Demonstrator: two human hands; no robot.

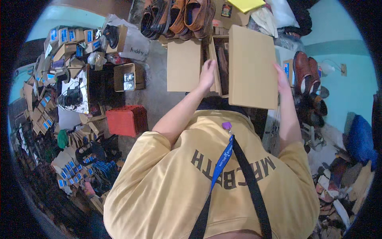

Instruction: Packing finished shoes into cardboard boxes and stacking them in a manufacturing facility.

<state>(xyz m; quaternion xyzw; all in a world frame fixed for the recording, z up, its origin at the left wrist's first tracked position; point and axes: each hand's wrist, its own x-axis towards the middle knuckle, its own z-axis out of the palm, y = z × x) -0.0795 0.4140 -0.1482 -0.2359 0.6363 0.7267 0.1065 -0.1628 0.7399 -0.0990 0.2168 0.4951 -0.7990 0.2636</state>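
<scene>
A plain tan lid is tilted up over the right part of an open cardboard shoe box. My right hand grips the lid by its right edge, with part of the fingers hidden behind it. At the left wall of the box, my left hand is closed, fingers bent together against the cardboard. Inside the box a dark brown shoe shows in part; the lid covers the rest. Left of my left hand lies another flat tan box.
Brown leather shoes stand in a row at the far edge. Reddish-brown shoes sit at the right. On the left are an open carton with silvery packs, a red stool stack and heaps of small boxes.
</scene>
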